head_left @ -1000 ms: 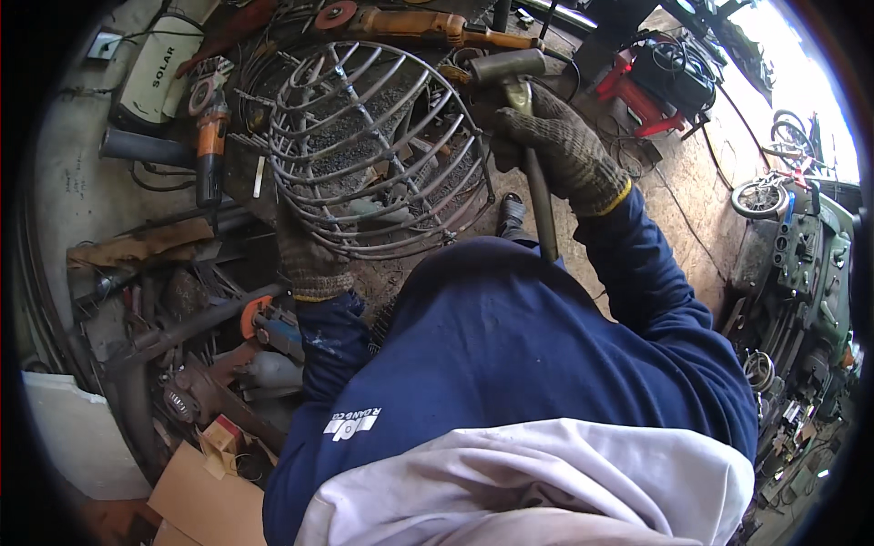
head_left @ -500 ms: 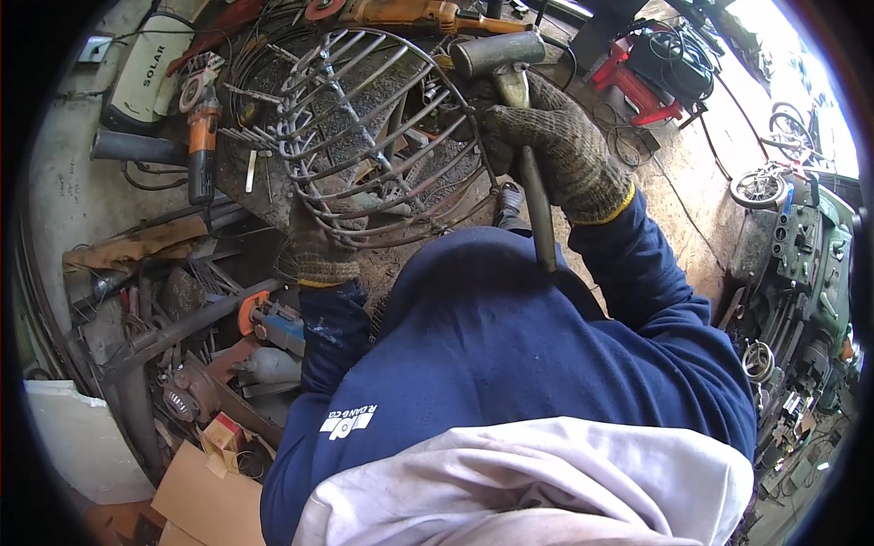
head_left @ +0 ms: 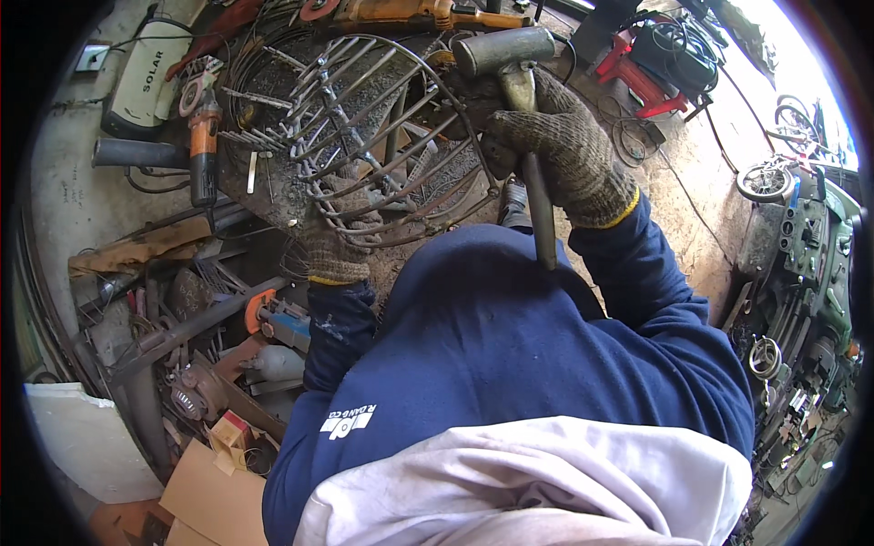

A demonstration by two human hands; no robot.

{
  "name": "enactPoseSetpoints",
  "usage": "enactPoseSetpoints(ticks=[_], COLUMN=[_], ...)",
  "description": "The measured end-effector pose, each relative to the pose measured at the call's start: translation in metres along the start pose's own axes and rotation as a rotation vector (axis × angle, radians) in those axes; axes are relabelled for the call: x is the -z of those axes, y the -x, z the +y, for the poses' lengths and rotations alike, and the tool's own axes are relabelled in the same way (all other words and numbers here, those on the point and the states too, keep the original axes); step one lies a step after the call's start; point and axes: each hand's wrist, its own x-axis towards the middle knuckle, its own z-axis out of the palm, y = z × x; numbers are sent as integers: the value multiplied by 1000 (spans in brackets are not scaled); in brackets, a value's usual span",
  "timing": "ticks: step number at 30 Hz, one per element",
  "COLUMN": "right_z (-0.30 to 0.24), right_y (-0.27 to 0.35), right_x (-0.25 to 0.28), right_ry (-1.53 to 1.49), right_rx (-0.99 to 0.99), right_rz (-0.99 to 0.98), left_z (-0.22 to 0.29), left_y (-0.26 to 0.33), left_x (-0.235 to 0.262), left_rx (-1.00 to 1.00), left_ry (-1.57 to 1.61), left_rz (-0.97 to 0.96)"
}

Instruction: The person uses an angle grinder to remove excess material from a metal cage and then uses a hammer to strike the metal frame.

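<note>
Right hand [head_left: 560, 150] clenched on hammer [head_left: 514, 82], top centre; left hand [head_left: 341, 237] grasps unfinished wire cage [head_left: 364, 136]; I judge hammering mid-way.

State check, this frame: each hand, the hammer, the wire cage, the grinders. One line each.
right hand: gloved, shut on the hammer handle
hammer: raised, head beside the cage rim; contact unclear
left hand: gloved, gripping the cage's lower bars
wire cage: on its side on the bench
orange grinder: lying on the bench, unheld
yellow grinder: lying behind the cage, unheld
</note>
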Motion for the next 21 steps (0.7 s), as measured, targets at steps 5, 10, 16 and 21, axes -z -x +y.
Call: enactPoseSetpoints(ticks=[5, 10, 16, 21], right_z=[1, 4, 1, 0], right_y=[0, 0, 2, 3], right_x=[-2, 3, 3, -1], right_ry=[24, 7, -35, -14], right_rx=[26, 31, 15, 3], right_rz=[60, 15, -32, 24], left_z=[-4, -4, -5, -6], left_y=[-1, -3, -1, -4], left_x=[23, 40, 64, 109], left_rx=[28, 96, 161, 509], left_ry=[537, 481, 516, 1154], left_rz=[203, 40, -82, -306])
